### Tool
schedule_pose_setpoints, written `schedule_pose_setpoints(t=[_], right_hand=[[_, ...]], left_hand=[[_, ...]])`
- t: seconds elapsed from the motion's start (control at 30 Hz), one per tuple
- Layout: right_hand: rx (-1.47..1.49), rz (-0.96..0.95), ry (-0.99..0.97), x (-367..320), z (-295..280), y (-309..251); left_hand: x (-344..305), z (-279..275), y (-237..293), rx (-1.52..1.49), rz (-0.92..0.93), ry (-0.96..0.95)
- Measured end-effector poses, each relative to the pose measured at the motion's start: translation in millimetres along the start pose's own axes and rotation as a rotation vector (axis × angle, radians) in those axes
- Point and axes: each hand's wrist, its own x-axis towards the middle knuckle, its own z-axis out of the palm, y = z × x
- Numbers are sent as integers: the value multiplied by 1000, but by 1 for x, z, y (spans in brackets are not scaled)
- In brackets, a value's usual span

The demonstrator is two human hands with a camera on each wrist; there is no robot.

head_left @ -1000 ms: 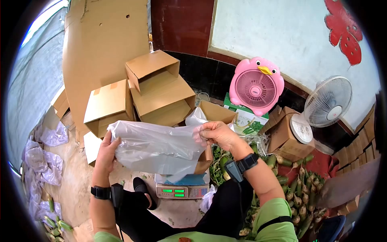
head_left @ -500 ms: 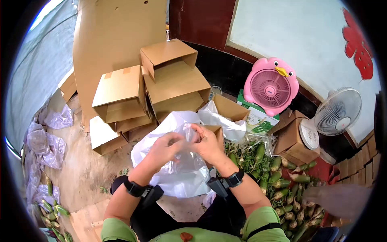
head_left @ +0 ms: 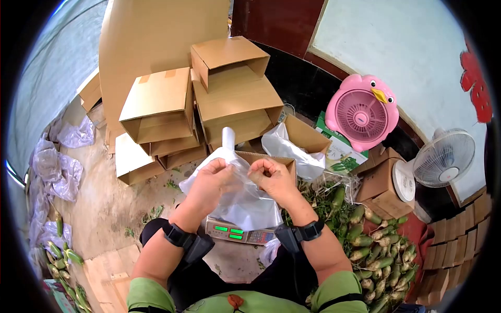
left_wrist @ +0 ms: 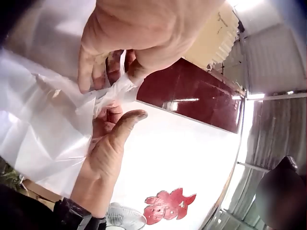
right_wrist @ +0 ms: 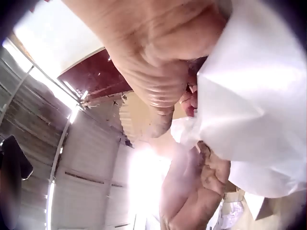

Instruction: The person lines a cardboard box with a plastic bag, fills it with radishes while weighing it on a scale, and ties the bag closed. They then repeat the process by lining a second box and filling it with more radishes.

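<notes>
Both hands hold a clear plastic bag [head_left: 245, 201] in front of me, above a small open cardboard box [head_left: 271, 159] and a digital scale [head_left: 237, 232]. My left hand [head_left: 211, 177] pinches the bag's top edge, and my right hand [head_left: 271, 177] pinches the same edge close beside it. In the left wrist view the left hand's fingers [left_wrist: 103, 62] pinch crumpled plastic [left_wrist: 43, 124], with the right hand [left_wrist: 112, 139] just below. The right wrist view shows my right hand [right_wrist: 163, 62] against the white film [right_wrist: 254, 105].
Several open cardboard boxes [head_left: 229, 99] are stacked ahead, one lined with a plastic bag [head_left: 287, 148]. A pile of corn cobs [head_left: 381, 250] lies at the right. A pink fan [head_left: 362, 112] and a white fan [head_left: 443, 159] stand by the wall. Loose plastic bags [head_left: 57, 172] lie at the left.
A second ago the hands held the bag stretched wide apart. They have come together at its top edge, and the bag now hangs bunched below them.
</notes>
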Motion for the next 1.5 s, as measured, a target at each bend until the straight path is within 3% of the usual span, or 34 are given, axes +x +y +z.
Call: schedule_pose_setpoints(t=[0.07,0.13,0.17,0.23,0.37,0.4,0.47,0.5,0.63,0.7,0.77,0.8,0.83,0.9,0.93,1.0,1.03,1.13,1.2,1.27,1.37,1.43,1.5], right_hand=[[-85,-60,-42,-1,-1,5],[-82,1,-69,-1,-3,9],[-82,-1,-68,3,-7,13],[238,77,100,11,-17,18],[420,206,96,5,-20,2],[343,291,36,1,-19,-6],[197,85,-20,3,-9,11],[68,115,50,4,-3,10],[77,85,19,9,-8,12],[-709,-143,167,19,-27,29],[-700,-197,296,26,-42,37],[-688,-259,416,29,-48,39],[-385,-133,450,33,-56,38],[135,60,504,31,-70,24],[136,60,506,35,-83,31],[715,45,546,47,-109,53],[874,51,453,37,-110,40],[999,22,491,34,-131,29],[910,6,484,30,-128,22],[691,2,586,31,-114,13],[422,33,623,33,-114,26],[341,24,645,33,-103,16],[364,47,630,28,-91,6]], left_hand=[[0,0,-6,28,-4,-13],[0,2,-7,59,-10,-31],[0,3,-6,-50,-10,-19],[-2,6,0,-157,-8,-9],[4,4,1,-186,9,-10],[5,4,-2,-128,-16,-21],[3,10,-7,-72,1,-30],[1,13,-8,-15,14,-36],[6,8,-3,-158,-24,-15],[14,-1,-7,-288,111,58],[3,10,15,-193,123,93],[1,5,21,-125,103,94],[-1,0,24,-118,100,96],[-3,-7,30,322,257,80],[-7,-8,35,323,256,78],[-16,-10,46,840,247,57],[-14,-19,47,1101,382,126],[-1,-66,55,952,342,550],[-10,-75,73,455,292,526],[-1,-113,69,187,293,467],[-1,-113,65,326,148,539],[-5,-92,60,455,190,592],[-3,-79,52,1152,663,591]])
